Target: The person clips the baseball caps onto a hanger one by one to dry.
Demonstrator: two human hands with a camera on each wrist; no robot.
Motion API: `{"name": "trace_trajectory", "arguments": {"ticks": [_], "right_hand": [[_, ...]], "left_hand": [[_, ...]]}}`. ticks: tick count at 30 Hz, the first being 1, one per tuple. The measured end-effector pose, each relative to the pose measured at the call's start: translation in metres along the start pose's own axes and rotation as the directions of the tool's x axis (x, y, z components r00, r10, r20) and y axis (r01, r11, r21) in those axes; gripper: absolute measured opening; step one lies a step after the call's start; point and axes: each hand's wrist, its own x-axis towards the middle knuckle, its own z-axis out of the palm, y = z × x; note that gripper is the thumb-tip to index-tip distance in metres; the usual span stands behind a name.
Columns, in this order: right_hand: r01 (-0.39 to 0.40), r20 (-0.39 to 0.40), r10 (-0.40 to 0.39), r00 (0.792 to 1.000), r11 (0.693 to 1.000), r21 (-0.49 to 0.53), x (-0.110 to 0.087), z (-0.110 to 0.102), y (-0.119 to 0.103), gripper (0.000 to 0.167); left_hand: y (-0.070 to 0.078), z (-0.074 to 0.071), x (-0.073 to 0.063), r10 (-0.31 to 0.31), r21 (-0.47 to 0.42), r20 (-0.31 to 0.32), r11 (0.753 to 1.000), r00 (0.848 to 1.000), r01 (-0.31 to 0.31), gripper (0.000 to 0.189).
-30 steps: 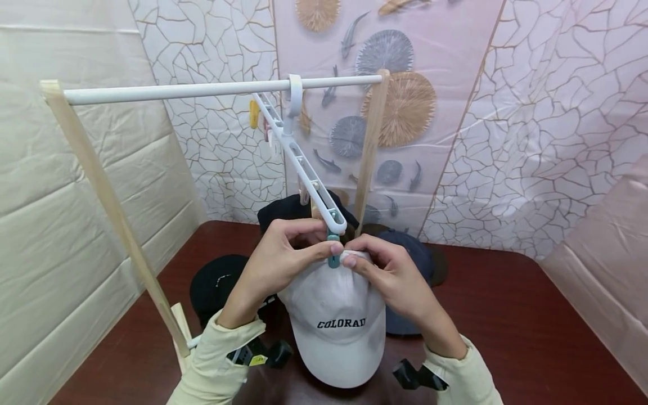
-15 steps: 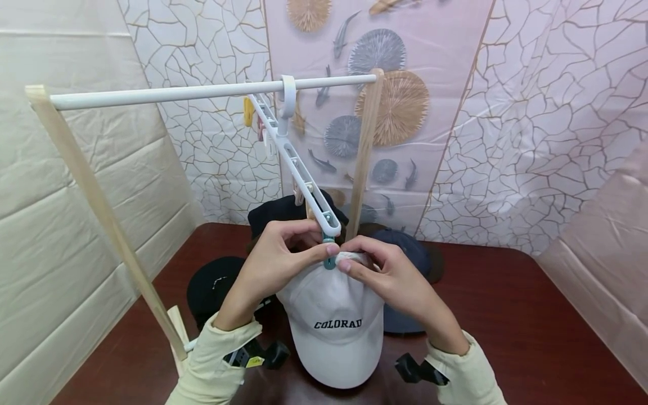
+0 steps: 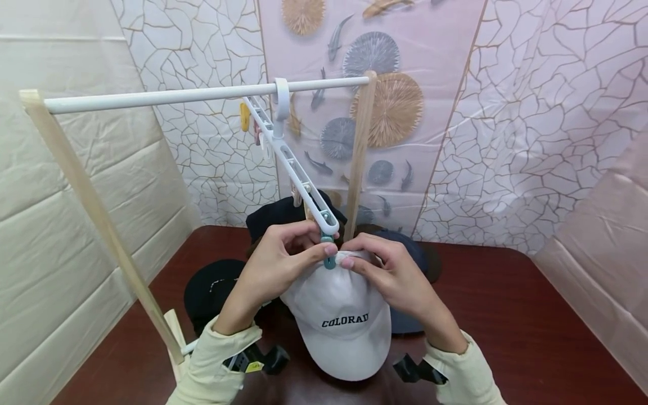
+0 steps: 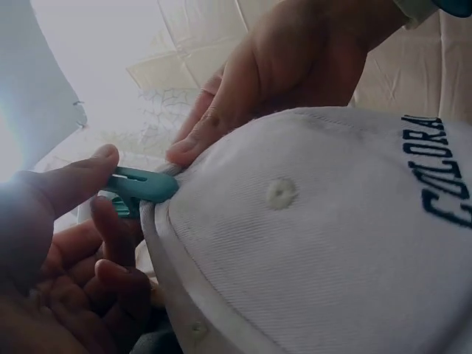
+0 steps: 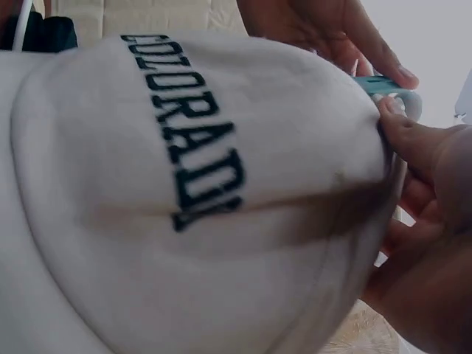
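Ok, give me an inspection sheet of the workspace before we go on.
Surface: dark red table.
Job's things: white cap, its edge at the teal clip of the white hanger; whether clamped, cannot tell.
Clutter: black cap at left, dark blue cap at right, more dark headwear behind.
Hands: left hand pinches the teal clip; right hand holds the white cap's edge.
Cables: nothing seen.
Surroundings: wooden rack, its white rod carrying the hanger; patterned backdrop.

The left hand (image 3: 275, 260) and right hand (image 3: 392, 271) pinch just beside each other.
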Motion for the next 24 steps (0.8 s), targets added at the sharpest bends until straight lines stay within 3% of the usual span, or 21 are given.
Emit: {"name": "trace_trajectory", "arguments": {"ticks": [12,18,24], "right_hand": [[-0.056,-0.064,0.063,0.996,0.994,0.097,0.000,0.011,0.000,0.018],[-0.087,-0.042,0.092,0.995,0.991,0.097,-0.002,0.009,0.000,0.018],[-0.082,-0.001,0.082,0.997,0.995,0.049,0.000,0.006,0.000,0.019]], "left_hand": [[0.001,0.000,0.000,-0.007,-0.013,-0.046,1.000,0.999,0.006,0.010],[-0.001,-0.003,0.002,-0.046,0.012,-0.027,0.999,0.999,0.046,0.011],[-0.002,-0.003,-0.001,-0.021,0.056,-0.045,0.998,0.999,0.023,0.007]]}}
